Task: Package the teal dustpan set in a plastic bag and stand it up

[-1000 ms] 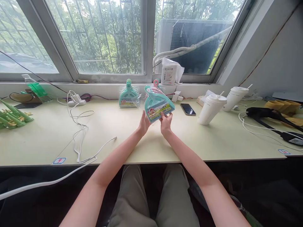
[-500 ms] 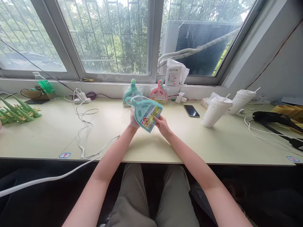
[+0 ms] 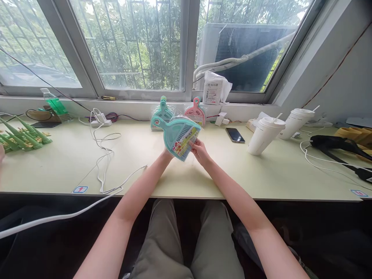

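The right hand (image 3: 200, 152) has its fingers pinching a tilted teal dustpan set (image 3: 174, 133) above the surface (image 3: 232, 170), between front and back edges. The left hand (image 3: 168, 153) is behind it, fingers hidden, grip unclear. A pink dustpan set (image 3: 195, 111) stands near the back edge.

You've got a mint-grn dustpan (image 3: 172, 135) w/ yellow-&-white label (image 3: 185, 143) btwn L hand (image 3: 168, 153) & R hand (image 3: 200, 152); pink dustpan (image 3: 195, 112) beyond 'em, white cups (image 3: 265, 137) right of R hand, white cable (image 3: 58, 217) left of L.
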Demonstrator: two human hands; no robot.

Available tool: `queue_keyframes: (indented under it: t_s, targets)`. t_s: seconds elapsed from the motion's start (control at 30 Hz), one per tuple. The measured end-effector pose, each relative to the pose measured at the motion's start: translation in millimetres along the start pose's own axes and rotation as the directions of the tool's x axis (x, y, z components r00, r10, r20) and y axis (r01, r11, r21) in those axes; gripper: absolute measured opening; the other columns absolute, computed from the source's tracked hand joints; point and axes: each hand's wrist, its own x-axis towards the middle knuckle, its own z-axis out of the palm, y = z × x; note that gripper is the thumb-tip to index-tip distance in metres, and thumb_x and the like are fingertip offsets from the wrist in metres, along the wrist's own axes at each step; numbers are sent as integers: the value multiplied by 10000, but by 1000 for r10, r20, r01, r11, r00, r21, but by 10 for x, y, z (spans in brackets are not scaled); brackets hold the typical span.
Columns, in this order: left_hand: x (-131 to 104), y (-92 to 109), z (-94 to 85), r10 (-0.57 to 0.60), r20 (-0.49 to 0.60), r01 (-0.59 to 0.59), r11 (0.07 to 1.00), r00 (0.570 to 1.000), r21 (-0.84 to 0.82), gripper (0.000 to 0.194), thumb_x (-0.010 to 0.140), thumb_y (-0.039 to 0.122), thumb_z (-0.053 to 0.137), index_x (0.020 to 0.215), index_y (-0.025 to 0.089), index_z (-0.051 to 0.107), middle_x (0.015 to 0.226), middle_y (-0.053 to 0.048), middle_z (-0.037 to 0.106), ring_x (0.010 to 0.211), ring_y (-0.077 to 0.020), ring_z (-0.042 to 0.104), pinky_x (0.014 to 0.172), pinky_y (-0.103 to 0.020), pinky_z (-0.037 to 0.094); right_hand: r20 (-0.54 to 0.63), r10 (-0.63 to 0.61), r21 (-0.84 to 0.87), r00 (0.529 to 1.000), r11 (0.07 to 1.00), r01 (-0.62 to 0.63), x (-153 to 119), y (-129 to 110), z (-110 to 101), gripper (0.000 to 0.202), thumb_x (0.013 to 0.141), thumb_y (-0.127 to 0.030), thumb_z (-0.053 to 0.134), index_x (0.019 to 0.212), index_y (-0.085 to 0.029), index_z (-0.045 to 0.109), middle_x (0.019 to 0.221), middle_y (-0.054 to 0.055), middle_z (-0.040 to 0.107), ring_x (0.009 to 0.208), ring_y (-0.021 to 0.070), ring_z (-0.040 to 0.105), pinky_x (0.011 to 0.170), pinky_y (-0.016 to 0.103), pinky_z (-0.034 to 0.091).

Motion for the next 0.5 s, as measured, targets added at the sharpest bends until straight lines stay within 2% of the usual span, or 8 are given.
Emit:
queue_keyframes:
  t_s: [0.13,0.23,0.3,0.4,0.5]
  targets:
    - [-1,73,49,44,-67,-47,998,997,-36,777,828,800,311,1267,233,609,1268,-102,653,1265,-326,536,1031,-513,435,-142,-121,80,982,988,133,62,4,-80,213,772,-232,689,977,-201,642,1112,54,712,1072,202,662,961,365,559]
    - [-18,36,49,37,-19,-37,999,999,6,791,824,816,292,1255,238,616,1229,-96,673,1285,-326,519,1049,-503,411,-251,-151,93,956,979,179,88,30,-124,231,792,-224,652,1020,-203,622,1131,59,700,1096,193,654,988,366,548]
    - [-31,-56,70,-26,50,23,998,998,51,721,828,781,387,1261,248,605,1256,-92,660,1295,-323,510,1055,-494,401,-296,-148,86,944,980,181,100,59,-148,264,799,-224,642,1060,-206,606,1137,61,697,1102,188,654,994,362,546]
    - [-52,-207,108,-123,62,111,979,991,170,634,803,652,593,1287,242,572,1327,-98,618,1284,-314,520,1049,-474,399,-336,-114,87,935,985,151,128,97,-187,256,796,-194,637,1049,-199,595,1119,63,702,1073,187,670,994,362,549]
    - [-64,-266,109,-95,58,80,972,994,223,612,791,560,656,1297,229,560,1356,-105,599,1275,-299,530,1036,-441,408,-328,-60,117,943,988,104,166,107,-230,212,793,-143,620,998,-192,596,1070,58,719,1034,185,686,991,366,552]
